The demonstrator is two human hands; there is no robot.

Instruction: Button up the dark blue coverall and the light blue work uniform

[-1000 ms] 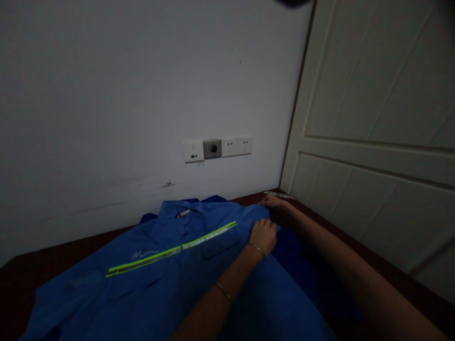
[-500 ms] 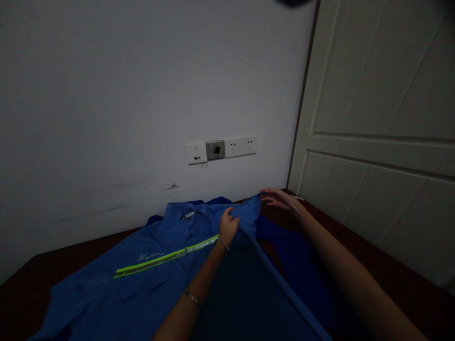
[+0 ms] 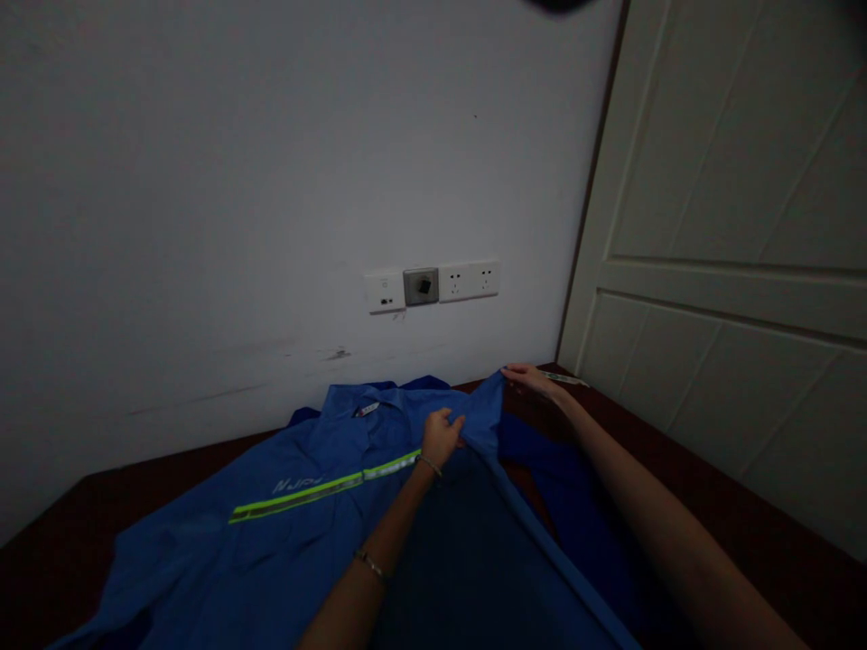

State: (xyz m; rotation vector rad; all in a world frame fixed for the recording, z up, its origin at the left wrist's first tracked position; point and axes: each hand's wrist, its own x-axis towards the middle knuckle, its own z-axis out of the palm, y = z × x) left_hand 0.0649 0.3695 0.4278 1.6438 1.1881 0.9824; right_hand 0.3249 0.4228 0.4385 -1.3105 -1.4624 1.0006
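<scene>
A blue work jacket [image 3: 291,551] lies spread out, with a yellow-green and silver reflective strip across its chest and pale lettering above the strip. Its collar [image 3: 345,402], with a small label inside, points toward the wall. My left hand [image 3: 442,437] is closed on the jacket's cloth right of the strip, near the folded-over front. At the far right, my right hand [image 3: 532,379] pinches a raised corner of the same cloth between thumb and fingers. Under the jacket, darker blue cloth [image 3: 582,506] shows on the right. Two bracelets are on my left wrist and forearm.
The jacket rests on a dark reddish-brown surface [image 3: 684,451] against a pale wall [image 3: 237,181]. Sockets and switch plates [image 3: 467,282] are set in the wall. A white panelled door [image 3: 731,199] stands on the right. A pale strip [image 3: 565,377] lies beyond my right hand.
My right hand's fingers have closed on the cloth corner and pulled it slightly up and right. My left hand keeps its hold. The view has shifted a little left.
</scene>
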